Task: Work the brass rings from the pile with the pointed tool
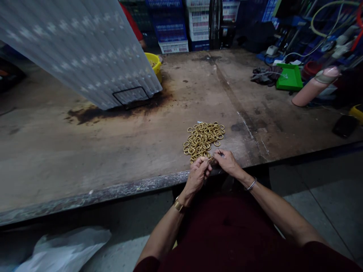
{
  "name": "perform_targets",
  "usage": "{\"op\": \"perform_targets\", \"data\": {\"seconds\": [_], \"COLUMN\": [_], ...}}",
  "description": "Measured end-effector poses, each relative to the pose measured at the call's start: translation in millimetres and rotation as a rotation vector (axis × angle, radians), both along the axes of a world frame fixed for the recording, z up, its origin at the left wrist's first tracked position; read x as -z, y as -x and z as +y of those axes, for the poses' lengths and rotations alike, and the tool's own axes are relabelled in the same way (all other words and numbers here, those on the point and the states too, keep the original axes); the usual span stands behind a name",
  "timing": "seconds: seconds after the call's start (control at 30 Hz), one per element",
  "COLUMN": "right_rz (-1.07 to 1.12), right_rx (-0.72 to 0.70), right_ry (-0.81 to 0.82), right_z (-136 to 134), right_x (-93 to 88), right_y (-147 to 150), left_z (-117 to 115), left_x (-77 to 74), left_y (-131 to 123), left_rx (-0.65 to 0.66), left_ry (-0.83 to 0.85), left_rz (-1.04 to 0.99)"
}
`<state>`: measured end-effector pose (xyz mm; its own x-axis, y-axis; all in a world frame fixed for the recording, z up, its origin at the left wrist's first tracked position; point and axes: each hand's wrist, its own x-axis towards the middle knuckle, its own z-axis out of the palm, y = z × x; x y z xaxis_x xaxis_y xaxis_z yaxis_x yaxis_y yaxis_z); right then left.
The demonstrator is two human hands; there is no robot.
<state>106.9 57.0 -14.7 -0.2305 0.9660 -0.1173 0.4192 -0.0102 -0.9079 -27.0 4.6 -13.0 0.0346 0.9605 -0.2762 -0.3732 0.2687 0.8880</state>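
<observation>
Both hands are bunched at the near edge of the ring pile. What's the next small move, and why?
Probably draw both hands slightly toward the table edge, clear of the pile of brass rings. The left hand and right hand meet fingertip to fingertip, pinching a small piece right against the nearest rings, so working it there may scatter them.

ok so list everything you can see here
rings: one pile, brass, bench near edge
bench: one, stained brown, across view
ribbed sheet: one, grey-white, upper left
tub: one, yellow, behind sheet
crates: several, blue and white, back
tray: one, green, far right
cylinder: one, pink, beside tray
bag: one, pale, floor lower left
watch: one, gold, left wrist
bangle: one, silver, right wrist
left hand: one, bare, pinching at pile's edge
right hand: one, bare, pinching beside it
</observation>
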Motion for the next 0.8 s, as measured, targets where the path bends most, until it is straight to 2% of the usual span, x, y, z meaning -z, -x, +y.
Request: {"op": "perform_targets", "data": {"seconds": [0.07,0.2,0.3,0.5,0.6,0.7,0.8], "right_rz": [-0.141,-0.434,-0.577,-0.686,-0.746,-0.772,-0.576], "right_rx": [0.013,-0.192,-0.288,-0.359,-0.32,-0.207,-0.099], "right_ry": [-0.106,-0.279,-0.308,-0.273,-0.231,-0.22,-0.24], "right_z": [-2,-10,-15,-15,-8,3,9], "right_x": [1.5,-0.9,-5.7,-10.8,-8.5,-6.5,-7.8], "right_y": [-2,-4,-3,-3,-8,-15,-14], "left_z": [-1,-2,-3,-4,-8,-12,-12], "left_x": [-2.3,-4.4,-2.7,-0.4,-3.8,-9.6,-13.8], "left_y": [-1,-2,-3,-4,-3,-2,-4], "left_rx": [-0.027,-0.051,-0.062,-0.071,-0.047,0.016,0.019], "left_ry": [0.011,-0.003,-0.034,-0.071,-0.088,-0.087,-0.07], "left_rz": [-0.02,0.009,0.054,0.115,0.133,0.084,-0.056]}}
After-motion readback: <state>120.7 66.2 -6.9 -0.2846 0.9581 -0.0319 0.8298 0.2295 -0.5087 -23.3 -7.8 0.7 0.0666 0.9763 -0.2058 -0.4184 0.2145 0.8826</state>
